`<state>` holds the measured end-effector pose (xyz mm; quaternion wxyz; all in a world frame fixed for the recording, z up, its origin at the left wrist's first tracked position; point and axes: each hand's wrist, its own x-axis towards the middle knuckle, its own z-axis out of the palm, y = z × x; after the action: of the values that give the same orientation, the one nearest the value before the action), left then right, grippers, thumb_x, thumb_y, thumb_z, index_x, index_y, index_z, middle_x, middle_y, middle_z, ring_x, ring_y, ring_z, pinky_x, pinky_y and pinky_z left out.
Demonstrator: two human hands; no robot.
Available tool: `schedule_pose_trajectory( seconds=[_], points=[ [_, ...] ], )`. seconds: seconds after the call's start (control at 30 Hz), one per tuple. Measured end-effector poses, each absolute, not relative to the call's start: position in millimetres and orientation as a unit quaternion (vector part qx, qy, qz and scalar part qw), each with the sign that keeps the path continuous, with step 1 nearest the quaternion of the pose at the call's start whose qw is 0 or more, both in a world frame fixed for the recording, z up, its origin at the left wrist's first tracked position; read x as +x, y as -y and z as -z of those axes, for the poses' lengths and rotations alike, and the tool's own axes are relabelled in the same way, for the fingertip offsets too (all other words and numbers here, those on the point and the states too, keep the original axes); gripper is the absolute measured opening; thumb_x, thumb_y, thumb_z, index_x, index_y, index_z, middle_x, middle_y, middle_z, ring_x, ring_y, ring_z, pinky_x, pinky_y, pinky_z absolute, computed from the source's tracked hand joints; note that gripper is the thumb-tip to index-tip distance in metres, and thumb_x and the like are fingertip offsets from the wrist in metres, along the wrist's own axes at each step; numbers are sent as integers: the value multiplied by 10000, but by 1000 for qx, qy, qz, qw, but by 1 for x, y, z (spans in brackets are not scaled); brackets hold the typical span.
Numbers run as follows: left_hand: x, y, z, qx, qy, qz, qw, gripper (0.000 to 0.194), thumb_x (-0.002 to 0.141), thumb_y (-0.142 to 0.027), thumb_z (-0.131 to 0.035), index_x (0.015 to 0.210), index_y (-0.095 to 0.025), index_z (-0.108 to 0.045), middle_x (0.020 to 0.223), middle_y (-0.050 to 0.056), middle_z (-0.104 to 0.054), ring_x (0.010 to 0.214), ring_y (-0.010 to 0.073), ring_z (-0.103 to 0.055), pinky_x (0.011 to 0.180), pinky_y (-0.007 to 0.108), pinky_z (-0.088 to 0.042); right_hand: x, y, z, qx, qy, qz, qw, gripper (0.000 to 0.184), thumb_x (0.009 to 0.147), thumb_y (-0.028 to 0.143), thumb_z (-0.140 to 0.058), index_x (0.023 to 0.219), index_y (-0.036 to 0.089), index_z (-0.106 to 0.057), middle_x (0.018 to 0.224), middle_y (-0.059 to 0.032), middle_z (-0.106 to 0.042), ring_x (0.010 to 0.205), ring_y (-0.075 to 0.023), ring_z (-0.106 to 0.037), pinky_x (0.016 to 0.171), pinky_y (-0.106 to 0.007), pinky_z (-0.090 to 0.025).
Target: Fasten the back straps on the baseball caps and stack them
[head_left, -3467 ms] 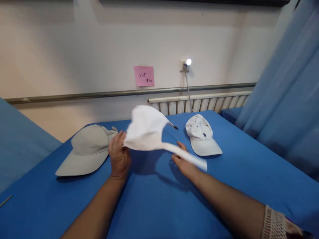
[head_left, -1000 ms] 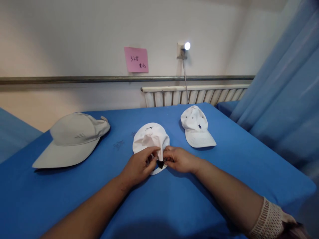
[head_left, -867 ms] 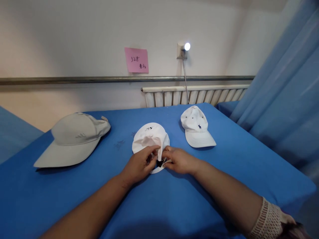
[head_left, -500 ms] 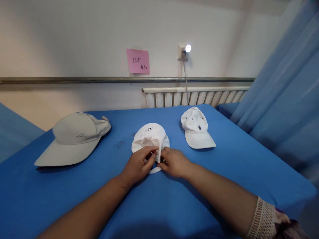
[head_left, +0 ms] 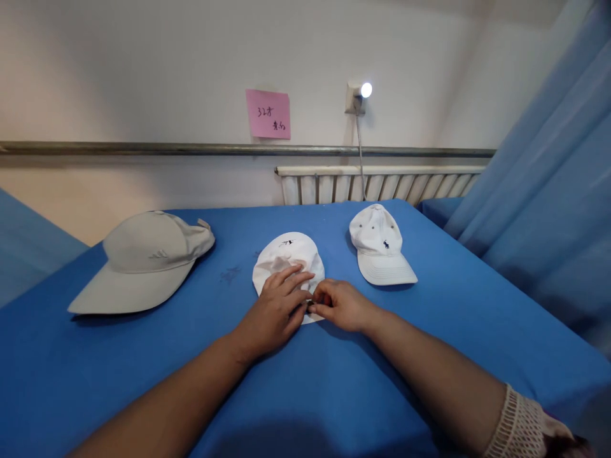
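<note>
In front of me on the blue sheet lies a white cap [head_left: 288, 247] with a small black logo on top. My left hand [head_left: 279, 305] rests over its near side, fingers stretched and slightly spread, hiding part of it. At the cap's near right edge, my right hand [head_left: 341, 305] pinches the cap's strap beside a small dark piece; the fingertips partly cover the spot. A larger grey cap [head_left: 153, 251] sits to the left, brim facing me. To the right stands another white cap [head_left: 382, 248] with a dark horse-rider logo.
The blue sheet [head_left: 191, 394] covers the bed-like surface. Behind it are a metal rail [head_left: 191, 149], a radiator [head_left: 334, 184] and a lit plug [head_left: 365, 90] with a cord. A pink note [head_left: 268, 114] is on the wall. Blue curtains [head_left: 548, 191] hang at both sides.
The middle cap, held up earlier with its strap hanging loose, now lies on the sheet. My left hand has gone from pinching its edge to lying flat over it; my right keeps pinching.
</note>
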<state>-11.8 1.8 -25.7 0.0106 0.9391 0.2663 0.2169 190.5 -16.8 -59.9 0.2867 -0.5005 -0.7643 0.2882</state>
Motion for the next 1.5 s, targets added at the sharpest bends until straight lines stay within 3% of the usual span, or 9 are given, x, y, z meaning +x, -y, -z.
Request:
schedule_pose_trajectory(
  seconds=[0.3,0.63,0.93,1.03,1.1,1.2,1.5],
  points=[
    [-17,-6,25,936,-277,-218,20,213,920,-163,-508,1032,-221,-680,1310,55,-647,1352,279,-439,1116,528,-331,181,20,63,-498,817,-199,214,162,880,227,-622,1039,195,-634,994,-47,-630,848,-166,-583,745,-282,-399],
    [-22,-12,26,934,-322,-146,50,258,888,-160,-525,1085,-223,-678,1301,65,-650,1261,268,-529,1039,481,-387,183,24,49,-494,830,-175,190,168,869,212,-576,1027,177,-623,1039,-67,-621,813,-155,-586,745,-277,-417],
    [-22,-10,18,929,-346,-122,41,188,902,-197,-530,1006,-194,-687,1205,90,-689,1149,281,-584,986,453,-418,194,22,51,-456,841,-208,202,228,803,131,-597,1027,171,-589,1036,-58,-612,760,-129,-573,719,-253,-434],
    [-20,-5,17,927,-341,-145,55,203,930,-212,-488,1031,-188,-663,1117,84,-700,1073,250,-610,964,410,-437,195,23,52,-439,847,-214,213,295,797,96,-585,1079,183,-582,1060,-52,-606,808,-137,-576,761,-259,-443],
    [-17,0,18,922,-352,-138,80,191,934,-230,-479,1000,-188,-653,1005,73,-704,952,227,-636,851,356,-476,196,22,53,-424,854,-212,214,319,798,81,-572,1095,196,-584,1056,-43,-606,843,-145,-574,785,-264,-442],
    [-11,8,21,918,-364,-103,121,148,900,-230,-525,968,-199,-652,930,52,-706,839,214,-651,717,312,-474,197,21,54,-422,858,-206,207,232,818,106,-569,1029,194,-607,1002,-37,-606,839,-149,-566,766,-265,-436],
    [-7,12,31,928,-350,-74,107,183,872,-277,-612,1041,-212,-635,993,62,-705,911,253,-661,749,333,-478,205,20,51,-419,858,-222,197,132,839,147,-602,967,181,-597,996,-36,-600,815,-139,-567,734,-253,-433]
  ],
)
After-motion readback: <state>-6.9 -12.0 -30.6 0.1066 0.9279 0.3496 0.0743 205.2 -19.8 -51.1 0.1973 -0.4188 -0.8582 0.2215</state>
